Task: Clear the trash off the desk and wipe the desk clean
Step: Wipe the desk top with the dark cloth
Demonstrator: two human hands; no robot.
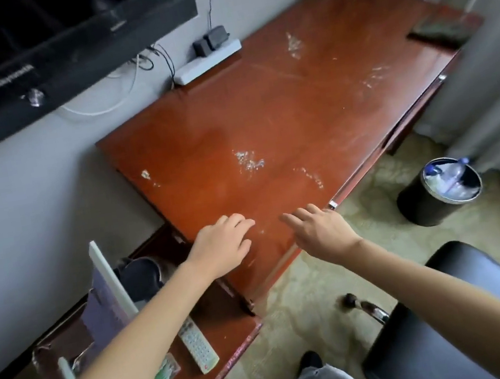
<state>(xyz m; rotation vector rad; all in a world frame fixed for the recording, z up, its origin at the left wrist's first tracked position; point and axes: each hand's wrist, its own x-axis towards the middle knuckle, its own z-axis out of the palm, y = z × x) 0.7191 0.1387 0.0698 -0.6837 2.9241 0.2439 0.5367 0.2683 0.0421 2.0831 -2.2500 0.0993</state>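
- Desk (pixel 293 99), red-brown wood, stands along the grey wall. Whitish smears and crumbs (pixel 248 159) lie on its top in several spots.
- Your left hand (pixel 222 247) is over the near left corner of the desk, fingers relaxed and close together, holding nothing.
- Your right hand (pixel 318 230) is just beside it near the front edge, fingers stretched and a little spread, also holding nothing. I cannot tell if the hands touch the wood.
- Black trash bin (pixel 423 203) stands on the floor to the right of the desk. Inside it are a clear plastic bottle (pixel 452 173) with a blue cap and some crumpled pale trash.
- White power strip (pixel 207 60) with black plugs lies at the back edge of the desk.
- On the low side table (pixel 227 318) to the left, a brown tray (pixel 64 336) holds small blurred items, and a remote control (pixel 196 343) lies beside it.
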